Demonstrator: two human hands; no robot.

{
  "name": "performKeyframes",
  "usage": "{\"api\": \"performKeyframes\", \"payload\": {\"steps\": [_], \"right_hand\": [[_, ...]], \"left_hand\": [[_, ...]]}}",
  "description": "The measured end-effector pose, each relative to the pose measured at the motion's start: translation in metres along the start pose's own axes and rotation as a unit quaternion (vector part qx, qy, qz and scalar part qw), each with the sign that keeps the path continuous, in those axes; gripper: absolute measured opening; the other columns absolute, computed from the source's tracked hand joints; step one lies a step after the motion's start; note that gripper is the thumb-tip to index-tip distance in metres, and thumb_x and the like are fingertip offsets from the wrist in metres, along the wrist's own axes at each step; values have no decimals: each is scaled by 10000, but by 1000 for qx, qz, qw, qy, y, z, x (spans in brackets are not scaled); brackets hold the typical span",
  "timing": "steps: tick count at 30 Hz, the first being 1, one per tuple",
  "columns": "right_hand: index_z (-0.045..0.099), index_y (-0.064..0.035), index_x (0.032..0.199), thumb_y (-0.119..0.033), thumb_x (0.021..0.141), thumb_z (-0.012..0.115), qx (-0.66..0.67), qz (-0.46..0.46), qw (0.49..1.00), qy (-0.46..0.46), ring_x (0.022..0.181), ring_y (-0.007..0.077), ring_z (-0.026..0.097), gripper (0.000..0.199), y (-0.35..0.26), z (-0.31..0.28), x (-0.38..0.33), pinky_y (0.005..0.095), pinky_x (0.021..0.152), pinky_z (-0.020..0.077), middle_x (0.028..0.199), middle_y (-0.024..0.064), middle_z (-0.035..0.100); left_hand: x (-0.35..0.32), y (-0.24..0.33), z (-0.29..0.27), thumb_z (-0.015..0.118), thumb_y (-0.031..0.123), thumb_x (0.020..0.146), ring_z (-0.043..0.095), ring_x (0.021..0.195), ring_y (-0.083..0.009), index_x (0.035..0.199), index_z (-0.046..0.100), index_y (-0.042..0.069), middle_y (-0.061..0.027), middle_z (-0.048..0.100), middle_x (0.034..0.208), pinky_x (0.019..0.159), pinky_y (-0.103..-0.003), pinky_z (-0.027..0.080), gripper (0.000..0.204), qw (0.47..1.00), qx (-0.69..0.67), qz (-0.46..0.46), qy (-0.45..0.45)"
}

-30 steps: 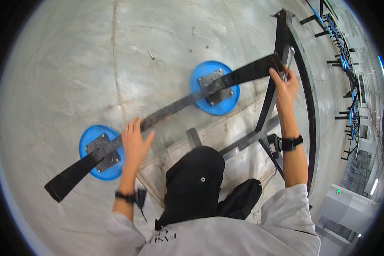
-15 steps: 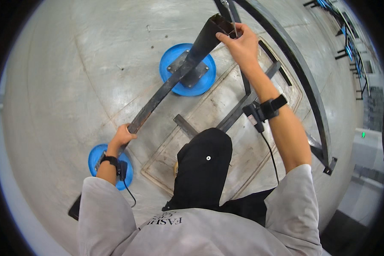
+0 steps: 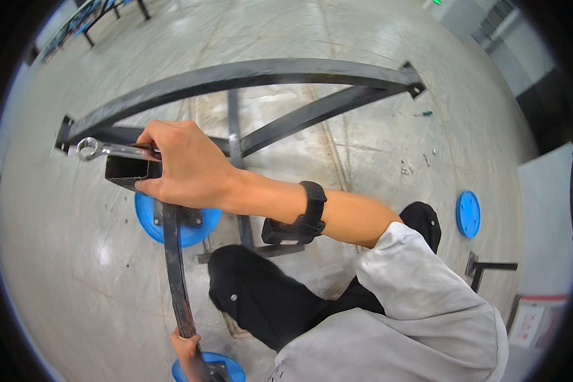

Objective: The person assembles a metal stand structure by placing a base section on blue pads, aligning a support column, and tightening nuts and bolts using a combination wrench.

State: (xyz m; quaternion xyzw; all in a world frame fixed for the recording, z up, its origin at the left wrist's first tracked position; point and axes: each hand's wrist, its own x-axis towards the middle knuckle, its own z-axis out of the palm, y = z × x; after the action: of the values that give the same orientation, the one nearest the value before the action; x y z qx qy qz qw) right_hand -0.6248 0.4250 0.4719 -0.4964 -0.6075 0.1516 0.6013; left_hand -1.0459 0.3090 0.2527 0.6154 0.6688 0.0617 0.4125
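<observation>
Head view: black beam [image 3: 176,274] runs lengthwise from bottom toward upper left

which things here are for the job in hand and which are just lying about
Likely for the job:
- black box-section beam, held by the left hand and right hand
- ring-end wrench, in the right hand
- two blue discs along the beam

Seemingly lying about:
- separate blue disc
- small loose metal pieces
- curved black frame, though its role is unclear

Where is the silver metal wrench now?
In the head view's left half, the right hand holds the wrench at the open end of the black metal tube.
</observation>
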Motion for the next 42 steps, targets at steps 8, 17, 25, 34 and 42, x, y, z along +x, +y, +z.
{"api": "performKeyframes", "payload": {"steps": [8,17,25,34,42], "right_hand": [[520,56,734,-116,542,701,-51,24,995,84,577,263,578,315,-16,-157,-55,314,558,452,623,158,562],[589,35,809,-327,519,790,-245,189,931,195,668,148,547,506,-30,-363,-185,260,581,437,720,96,571],[596,-10,899,-229,661,761,-368,207,845,329,686,78,547,364,-76,-514,-300,186,641,417,752,-9,580],[602,-42,991,-279,738,694,-531,343,602,488,488,-3,293,359,-182,-603,-474,173,453,203,680,-90,460],[557,-21,1058,-210,768,687,-517,388,458,611,544,0,323,371,-262,-560,-633,166,481,224,739,-73,462]], "left_hand": [[-7,105,1,639,33,530,538,607,-121,742,588,-43,-33,575,626,606,-293,449,231,988,82,44,-122],[10,246,79,707,150,531,569,681,-163,865,613,-33,-141,619,704,675,-325,462,392,882,338,209,-251],[-19,426,232,678,181,536,597,712,-250,942,592,-64,-186,614,742,678,-351,464,482,759,432,250,-418],[-77,481,419,633,275,547,600,795,-345,1062,597,45,-205,629,835,731,-395,474,565,598,447,430,-508],[-144,487,535,665,270,550,595,830,-335,960,621,62,-180,625,841,697,-415,476,462,485,490,463,-557]]}}
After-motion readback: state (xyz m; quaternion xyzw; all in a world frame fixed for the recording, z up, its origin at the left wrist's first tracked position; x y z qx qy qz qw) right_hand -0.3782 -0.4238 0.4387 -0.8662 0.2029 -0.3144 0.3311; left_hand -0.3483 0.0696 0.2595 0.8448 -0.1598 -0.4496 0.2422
